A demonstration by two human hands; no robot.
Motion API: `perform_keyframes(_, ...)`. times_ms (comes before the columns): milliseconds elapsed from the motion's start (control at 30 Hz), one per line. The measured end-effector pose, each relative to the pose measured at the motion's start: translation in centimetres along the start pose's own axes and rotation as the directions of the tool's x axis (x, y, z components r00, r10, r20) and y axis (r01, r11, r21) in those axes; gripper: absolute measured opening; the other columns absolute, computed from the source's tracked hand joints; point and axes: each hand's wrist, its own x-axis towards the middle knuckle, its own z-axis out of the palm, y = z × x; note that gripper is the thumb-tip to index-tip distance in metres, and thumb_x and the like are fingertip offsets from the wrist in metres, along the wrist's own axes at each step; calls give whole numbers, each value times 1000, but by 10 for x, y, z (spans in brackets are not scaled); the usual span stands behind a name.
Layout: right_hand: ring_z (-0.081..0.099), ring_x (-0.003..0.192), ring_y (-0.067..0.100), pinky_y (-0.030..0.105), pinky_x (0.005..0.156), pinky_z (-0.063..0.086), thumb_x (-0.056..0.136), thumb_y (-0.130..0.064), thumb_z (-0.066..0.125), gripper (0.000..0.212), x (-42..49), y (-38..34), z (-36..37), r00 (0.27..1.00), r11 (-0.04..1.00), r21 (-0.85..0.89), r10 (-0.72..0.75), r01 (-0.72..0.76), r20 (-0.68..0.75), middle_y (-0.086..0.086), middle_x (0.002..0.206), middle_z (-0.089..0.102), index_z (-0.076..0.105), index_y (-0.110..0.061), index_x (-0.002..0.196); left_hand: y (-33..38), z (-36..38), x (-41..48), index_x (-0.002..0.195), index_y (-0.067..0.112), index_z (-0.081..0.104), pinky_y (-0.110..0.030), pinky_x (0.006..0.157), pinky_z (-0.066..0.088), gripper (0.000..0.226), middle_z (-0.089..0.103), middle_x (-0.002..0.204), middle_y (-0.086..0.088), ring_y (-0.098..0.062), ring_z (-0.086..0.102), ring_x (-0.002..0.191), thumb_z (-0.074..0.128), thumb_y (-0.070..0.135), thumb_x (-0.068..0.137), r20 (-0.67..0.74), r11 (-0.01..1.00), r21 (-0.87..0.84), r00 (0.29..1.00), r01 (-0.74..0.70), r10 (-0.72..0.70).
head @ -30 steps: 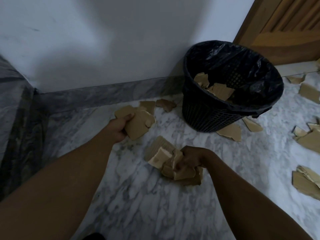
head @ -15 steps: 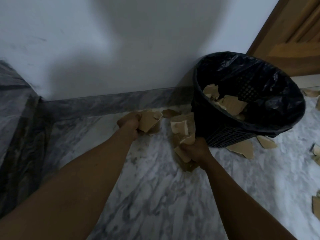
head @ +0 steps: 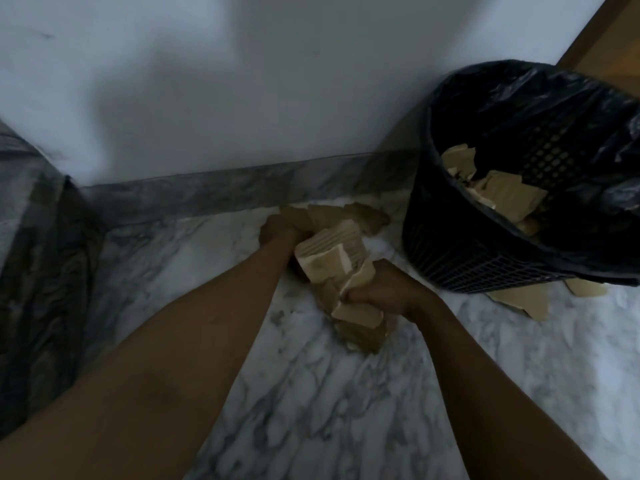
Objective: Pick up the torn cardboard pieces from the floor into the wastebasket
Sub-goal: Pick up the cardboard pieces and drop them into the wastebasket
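2 hands: right hand (head: pixel 388 289) and left hand (head: pixel 277 233) both grip cardboard pieces (head: pixel 332 258); wastebasket (head: pixel 485 265) sits right, nearer the right hand.

A: Floor (head: pixel 311 410) — white marble, grey veining, smooth and faintly glossy.

B: Wall (head: pixel 242 81) ahead?

A: Plain white, matte, soft shadows across it. A grey marble skirting (head: pixel 207 194) runs along its base.

B: Left side?

A: Darker grey marble surface (head: pixel 38 254), meeting the skirting at the corner.

B: Upper right?

A: Brown wooden door or frame (head: pixel 602 39), only a sliver in view. Light dim, diffuse, no hard shadows.
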Motion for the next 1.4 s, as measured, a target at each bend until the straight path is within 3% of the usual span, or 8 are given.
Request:
perform_keyframes(200, 51, 70, 7, 23, 58, 42, 80, -41, 75, 40, 4, -14, 49, 975, 738, -669, 79, 82, 206, -3, 92, 58, 61, -15, 108, 18, -7, 11, 142, 10, 44, -34, 105, 42, 69, 46, 147, -12, -29, 48, 131, 68, 43, 86, 93, 968, 215, 989, -131, 113)
perform_keyframes(300, 57, 72, 14, 28, 62, 48, 78, -47, 73, 51, 1, -15, 80, 997, 690, -722, 1, 59, 82, 3, 99, 64, 56, -19, 117, 18, -5, 11, 133, 6, 51, -31, 95, 49, 61, 56, 135, -14, -28, 57, 119, 71, 36, 84, 132, 972, 188, 984, -141, 117)
perform_keyframes(533, 57, 114, 30, 43, 93, 51, 73, -43, 81, 127, 9, -15, 81, 982, 682, -730, 162, -38, 101, 13, 136, 52, -15, -30, 155, 9, -4, 10, 142, 3, 40, -45, 99, 51, 84, 51, 139, -18, -32, 54, 123, 84, 24, 74, 216, 993, -100, 976, 57, -34)
perform_keyframes(833, 52, 123, 30, 42, 94, 46, 83, -34, 74, 109, 9, -23, 80, 954, 597, -800, 270, -58, 132, 13, 142, 47, -5, -24, 157, 11, -12, 1, 107, -1, 67, -42, 68, 61, 31, 71, 103, -18, -30, 71, 86, 77, 13, 81, 294, 889, -432, 956, 149, -17)
perform_keyframes(933, 55, 116, 28, 37, 84, 46, 82, -39, 74, 80, -8, -20, 81, 972, 541, -839, 218, -51, 81, 12, 146, 39, 34, -15, 148, 10, -22, -5, 88, 7, 67, -31, 51, 57, 8, 69, 87, -11, -23, 68, 72, 71, 14, 87, 294, 874, -471, 956, 122, 25)
perform_keyframes(1067, 58, 111, 26, 34, 75, 44, 79, -34, 78, 64, -18, -21, 79, 985, 482, -876, 137, 27, 105, 0, 165, 1, 53, -14, 134, -1, -39, -10, 107, 2, 65, -36, 59, 55, 25, 68, 94, -13, -27, 66, 80, 72, 14, 86, 252, 860, -494, 968, 125, 4)
perform_keyframes(1200, 53, 124, 26, 38, 102, 46, 79, -40, 78, 90, -22, -20, 82, 990, 558, -830, 122, -4, 77, 4, 153, 39, 31, -13, 151, -17, -48, -23, 108, -3, 65, -40, 70, 57, 35, 68, 105, -18, -32, 68, 88, 78, 13, 80, 172, 853, -507, 984, 121, -38)
perform_keyframes(1400, 48, 130, 23, 38, 110, 38, 85, -51, 66, 83, -44, -10, 75, 993, 769, -633, 117, -88, 5, 4, 148, 44, 26, -24, 153, -34, -71, -38, 111, -3, 65, -52, 86, 57, 39, 68, 110, -20, -35, 68, 98, 80, 10, 77, 149, 793, -592, 986, 146, -70)
